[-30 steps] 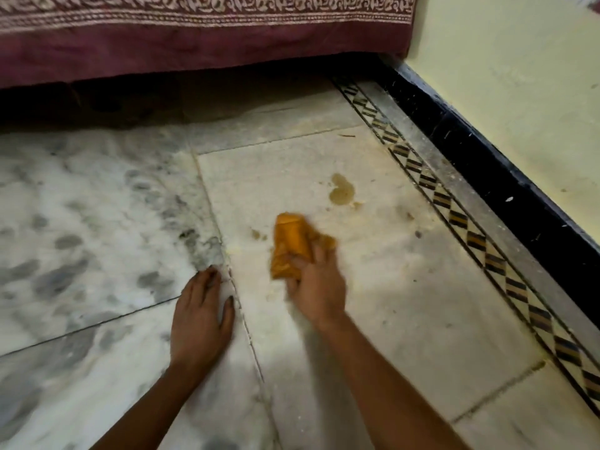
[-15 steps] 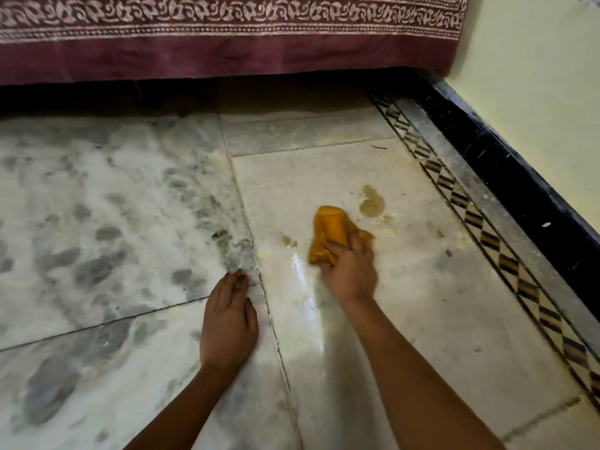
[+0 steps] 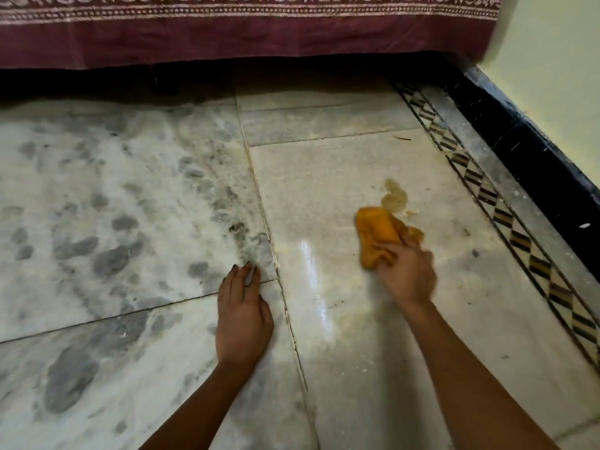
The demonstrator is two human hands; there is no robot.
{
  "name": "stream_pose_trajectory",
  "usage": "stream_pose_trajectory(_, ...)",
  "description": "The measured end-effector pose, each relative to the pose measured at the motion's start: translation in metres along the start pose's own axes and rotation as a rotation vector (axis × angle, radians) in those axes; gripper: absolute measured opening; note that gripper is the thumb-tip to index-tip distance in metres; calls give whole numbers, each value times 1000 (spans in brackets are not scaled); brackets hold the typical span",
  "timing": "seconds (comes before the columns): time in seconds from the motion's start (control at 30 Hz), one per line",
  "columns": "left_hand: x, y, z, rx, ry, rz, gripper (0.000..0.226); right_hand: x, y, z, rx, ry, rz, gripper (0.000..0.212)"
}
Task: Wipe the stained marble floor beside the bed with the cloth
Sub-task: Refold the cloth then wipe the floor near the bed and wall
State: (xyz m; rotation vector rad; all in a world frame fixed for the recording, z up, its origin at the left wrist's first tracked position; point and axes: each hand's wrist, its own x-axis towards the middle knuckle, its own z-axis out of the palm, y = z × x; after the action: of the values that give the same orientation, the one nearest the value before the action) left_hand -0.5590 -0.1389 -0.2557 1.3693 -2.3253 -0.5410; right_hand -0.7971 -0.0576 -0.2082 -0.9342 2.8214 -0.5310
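Observation:
An orange cloth is bunched on the pale marble floor, pressed down under my right hand, whose fingers grip its near end. A brownish stain lies just beyond the cloth, touching its far edge. A wet, shiny streak runs to the left of the cloth. My left hand rests flat on the grey-veined marble slab, fingers together, holding nothing.
A maroon patterned bedspread hangs along the top, with dark space under the bed. A diamond-patterned inlay strip and a black skirting run along the pale wall on the right.
My right hand has slid the cloth rightward and away from the tile joint, up to the near edge of the brown stain. The small spot left of the cloth is gone. My left hand has stayed planted.

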Motion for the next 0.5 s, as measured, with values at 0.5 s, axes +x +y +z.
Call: stream_pose_trajectory(0.5, -2, 3, -3, -66, 18, -49, 57, -66, 46, -12, 38, -81, -151, 30)
